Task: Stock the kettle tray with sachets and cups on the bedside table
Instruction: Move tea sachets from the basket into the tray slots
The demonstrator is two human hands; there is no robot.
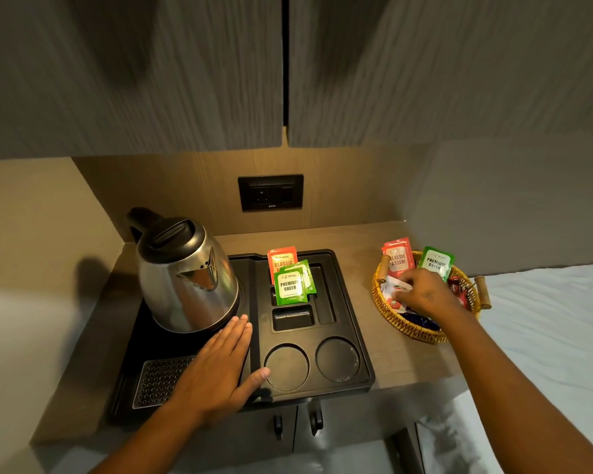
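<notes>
Fingers (pixel 240 328) of the left hand (pixel 216 367) lie straight and pressed together, flat on the black kettle tray (pixel 363 340), their tips just beside the base of the steel kettle (pixel 185 275); the thumb sticks out to the right, touching the rim of the near-left round cup recess (pixel 286 367). That hand grips nothing. A second round recess (pixel 338 359) sits just to the right of the first, and both hold no cup.

Over on the right, the right hand (pixel 421 294) reaches down into the woven basket (pixel 401 325), fingers curled among white sachets (pixel 396 289); whether they have actually pinched one I cannot tell, since the knuckles hide the tips. Red Classic Assam sachets (pixel 397 258) and a green Premium Green sachet (pixel 437 261) stand upright at the far side of the basket, behind the hand.

On the tray, the far sachet compartment already holds an orange-red Classic sachet (pixel 281 260) standing at the back and green Premium Green sachets (pixel 290 285) leaning in front of it. The small rectangular compartment (pixel 293 318) just nearer holds nothing. A perforated drip grille (pixel 161 379) sits at the tray's near-left corner, and a dark wall socket (pixel 270 192) is on the far wall.
</notes>
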